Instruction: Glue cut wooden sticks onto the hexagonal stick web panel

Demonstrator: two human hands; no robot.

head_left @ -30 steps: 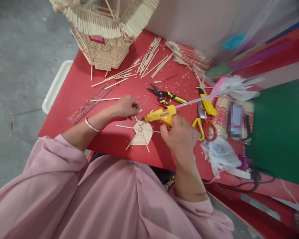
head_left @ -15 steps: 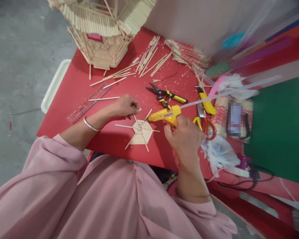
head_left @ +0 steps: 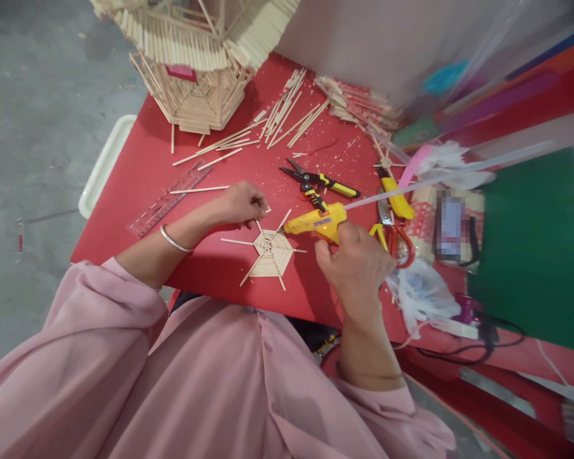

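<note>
My right hand (head_left: pixel 356 258) is wrapped round a yellow hot glue gun (head_left: pixel 323 221), and a long translucent glue stick (head_left: pixel 425 176) sticks out of its back. The gun's nozzle is at the upper right part of a web-like hexagon of thin wooden sticks (head_left: pixel 272 255), whose spokes stick out past the filled rows. My left hand (head_left: pixel 245 203) is pinched closed just above the hexagon's upper left spoke. A pale end of a short wooden stick (head_left: pixel 268 210) shows at its fingertips; the rest is hidden by the fingers.
Beyond the hands lie black-and-yellow pliers (head_left: pixel 320 182), loose sticks (head_left: pixel 282 111) and a clear ruler (head_left: pixel 169 201). A stick-built pavilion model (head_left: pixel 201 70) stands at the back left. Red-handled scissors (head_left: pixel 404 248), a yellow cutter (head_left: pixel 397 197), plastic bags (head_left: pixel 423 293) and a green board (head_left: pixel 530 248) are on the right.
Both hands stay almost in place. The glue gun has shifted very slightly left, and its glue stick's far end shows a little farther right.
</note>
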